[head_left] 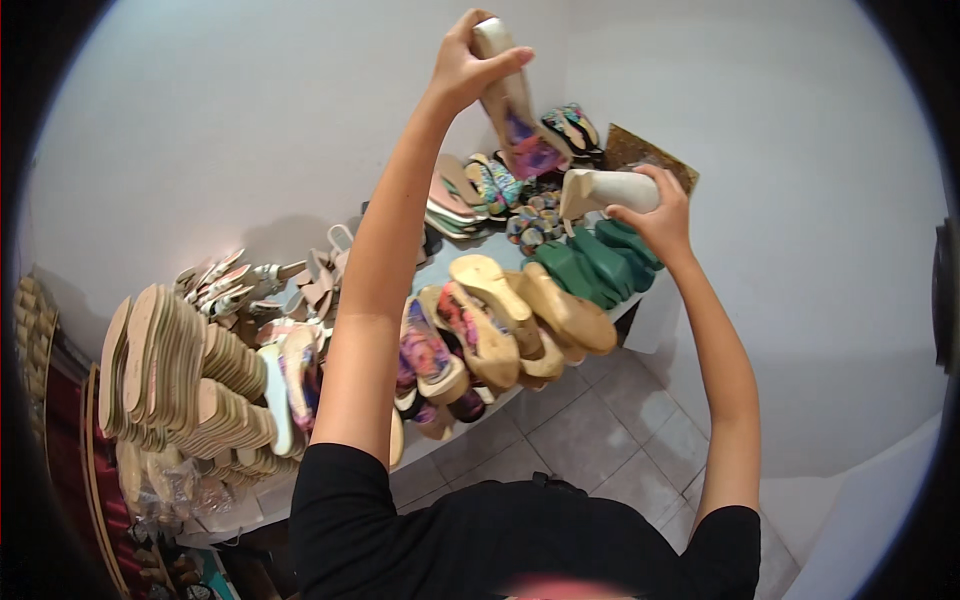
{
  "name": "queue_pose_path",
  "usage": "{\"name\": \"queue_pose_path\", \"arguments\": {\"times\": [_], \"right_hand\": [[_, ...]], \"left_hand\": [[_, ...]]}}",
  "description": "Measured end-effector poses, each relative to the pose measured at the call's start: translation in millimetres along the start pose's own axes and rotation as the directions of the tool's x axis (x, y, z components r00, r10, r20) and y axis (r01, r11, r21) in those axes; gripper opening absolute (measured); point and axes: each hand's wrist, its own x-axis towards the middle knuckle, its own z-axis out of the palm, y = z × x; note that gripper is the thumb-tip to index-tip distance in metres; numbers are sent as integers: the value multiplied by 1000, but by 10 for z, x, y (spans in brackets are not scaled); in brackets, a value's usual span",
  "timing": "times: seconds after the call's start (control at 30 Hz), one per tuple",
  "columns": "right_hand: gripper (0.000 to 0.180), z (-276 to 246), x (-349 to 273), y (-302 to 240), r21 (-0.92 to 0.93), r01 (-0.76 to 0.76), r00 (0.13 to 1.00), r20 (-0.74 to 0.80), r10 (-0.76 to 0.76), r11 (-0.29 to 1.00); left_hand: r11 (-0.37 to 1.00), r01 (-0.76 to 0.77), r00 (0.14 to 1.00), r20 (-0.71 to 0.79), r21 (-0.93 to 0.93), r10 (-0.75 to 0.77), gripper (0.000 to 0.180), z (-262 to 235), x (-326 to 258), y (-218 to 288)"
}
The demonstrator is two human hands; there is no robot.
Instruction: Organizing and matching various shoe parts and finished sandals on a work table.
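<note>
- Head view, left: stacked soles point(155, 365) on the table point(458, 258).
- Left hand point(468, 72) grips a patterned shoe point(510, 105) above the table, not set down; long axis steep, colourful end down-right.
- Right hand point(666, 218), well apart, grips a pale wedge point(608, 190), also aloft; axis near level, flared end left. How much is finished, I cannot tell.

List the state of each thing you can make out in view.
Left hand: closed on patterned shoe
Patterned shoe: held up, patterned end down
Right hand: closed on white wedge
White wedge: held roughly level
Green wedges: side by side
Soles: stacked
Table: largely covered
</note>
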Motion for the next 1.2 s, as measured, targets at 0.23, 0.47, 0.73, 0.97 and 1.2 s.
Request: {"name": "queue_pose_path", "arguments": {"times": [0.23, 0.47, 0.73, 0.97, 1.2], "right_hand": [[55, -584, -11, 1361, 276, -546, 793, -136, 594, 791], [56, -500, -141, 2356, 758, -585, 515, 72, 854, 288], [43, 466, -144, 3152, 752, -531, 262, 584, 768, -391], [54, 1268, 48, 3178, 378, -689, 124, 902, 413, -618], [57, 2194, 389, 3422, 139, -640, 16, 986, 167, -755]], "left_hand": [[930, 231, 948, 148, 284, -281, 93, 1279, 300, -586], [738, 385, 680, 371, 554, -633, 65, 1972, 486, -1398], [671, 473, 556, 398, 572, -730, 50, 1658, 555, -2108], [606, 332, 607, 328, 723, -724, 42, 1407, 680, -2463], [428, 285, 748, 79, 858, -659, 40, 1331, 432, -2580]]}}
